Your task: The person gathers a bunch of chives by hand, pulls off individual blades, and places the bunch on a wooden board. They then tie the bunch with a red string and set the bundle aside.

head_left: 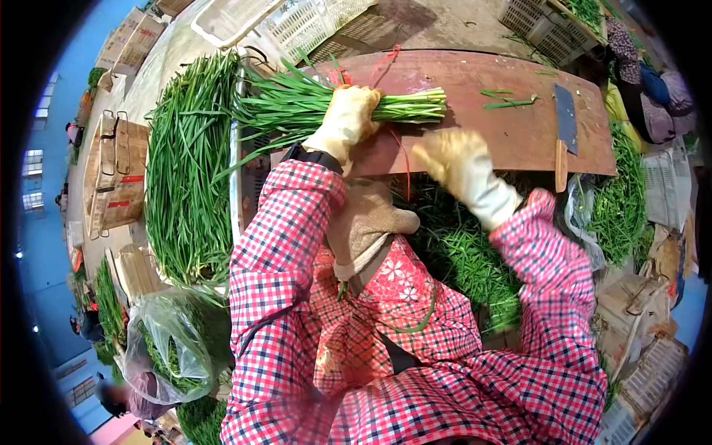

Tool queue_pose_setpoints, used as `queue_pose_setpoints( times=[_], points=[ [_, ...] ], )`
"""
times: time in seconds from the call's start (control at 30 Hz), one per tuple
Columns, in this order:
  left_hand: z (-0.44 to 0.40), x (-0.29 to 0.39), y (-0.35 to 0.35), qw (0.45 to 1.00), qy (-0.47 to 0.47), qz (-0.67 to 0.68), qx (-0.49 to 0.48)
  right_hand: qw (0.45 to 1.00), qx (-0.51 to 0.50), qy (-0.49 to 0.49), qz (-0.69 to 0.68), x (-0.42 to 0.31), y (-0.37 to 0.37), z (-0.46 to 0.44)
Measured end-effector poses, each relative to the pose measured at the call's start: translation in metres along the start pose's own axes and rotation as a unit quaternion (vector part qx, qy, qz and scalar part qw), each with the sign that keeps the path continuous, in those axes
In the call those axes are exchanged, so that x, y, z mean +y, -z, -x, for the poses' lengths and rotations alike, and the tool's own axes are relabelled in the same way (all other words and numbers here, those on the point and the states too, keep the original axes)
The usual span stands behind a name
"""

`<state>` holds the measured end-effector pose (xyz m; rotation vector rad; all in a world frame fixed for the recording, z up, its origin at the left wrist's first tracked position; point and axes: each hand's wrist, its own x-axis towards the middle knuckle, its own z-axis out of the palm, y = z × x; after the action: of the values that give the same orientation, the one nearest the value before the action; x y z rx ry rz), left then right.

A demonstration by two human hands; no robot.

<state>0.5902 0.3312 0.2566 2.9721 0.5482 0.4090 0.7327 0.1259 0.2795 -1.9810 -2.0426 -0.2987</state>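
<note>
My left hand (345, 119), in a pale work glove, is closed around a bunch of Chinese chives (411, 106) lying across the brown board (475, 70). The pale cut stems point right, and the long green leaves spread left. A red tie (406, 159) hangs over the board's front edge, between my hands. My right hand (452, 159), also gloved, hovers at that edge, right of the tie. Motion smears its fingers, so their grip is unclear. Red strands (340, 76) show behind my left hand.
A cleaver (565, 122) lies at the board's right end, near loose green stalks (508, 100). A large chive pile (191, 170) stands on the left. Leafy greens (475, 259) lie below the board. Crates (315, 26) stand behind; a person (660, 96) is at the far right.
</note>
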Motion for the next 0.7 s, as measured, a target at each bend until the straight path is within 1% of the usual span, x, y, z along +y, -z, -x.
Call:
queue_pose_setpoints(
  times=[0.03,0.1,0.13,0.17,0.23,0.27,0.37,0.4,0.5,0.53,0.63,0.67,0.7],
  points=[
    [0.001,0.001,-0.002,1.0,0.005,0.003,0.001,0.99,-0.115,-0.08,-0.027,-0.012,-0.001,0.016],
    [-0.001,0.004,-0.003,1.0,0.012,0.005,0.003,0.994,0.048,-0.096,-0.017,-0.032,-0.043,0.044],
    [-0.001,0.007,-0.003,1.0,0.027,-0.005,-0.012,0.991,-0.075,-0.112,0.011,-0.041,-0.047,0.045],
    [0.0,0.01,-0.002,0.999,0.032,-0.005,-0.019,0.966,-0.083,-0.216,-0.115,-0.048,-0.058,0.043],
    [0.004,0.022,0.002,0.998,0.044,-0.004,-0.035,0.901,-0.07,-0.311,-0.293,-0.05,-0.066,0.048],
    [0.005,0.028,0.004,0.997,0.058,-0.015,-0.057,0.881,-0.013,-0.325,-0.345,-0.05,-0.078,0.058],
    [0.01,0.038,0.003,0.996,0.066,-0.037,-0.055,0.822,-0.014,-0.378,-0.427,-0.061,-0.052,0.086],
    [0.011,0.038,0.001,0.995,0.07,-0.038,-0.056,0.829,0.003,-0.367,-0.423,-0.064,-0.048,0.093],
    [0.01,0.036,-0.006,0.995,0.08,-0.037,-0.053,0.79,0.001,-0.415,-0.452,-0.071,-0.035,0.108],
    [0.01,0.035,-0.008,0.995,0.081,-0.034,-0.048,0.791,-0.001,-0.406,-0.458,-0.07,-0.034,0.112],
    [0.011,0.035,-0.008,0.995,0.083,-0.033,-0.048,0.758,0.013,-0.436,-0.485,-0.082,-0.028,0.116],
    [0.01,0.036,-0.008,0.995,0.083,-0.034,-0.051,0.78,0.02,-0.418,-0.465,-0.085,-0.03,0.118],
    [0.01,0.037,-0.007,0.996,0.08,-0.024,-0.041,0.814,0.04,-0.388,-0.43,-0.087,-0.034,0.121]
  ],
)
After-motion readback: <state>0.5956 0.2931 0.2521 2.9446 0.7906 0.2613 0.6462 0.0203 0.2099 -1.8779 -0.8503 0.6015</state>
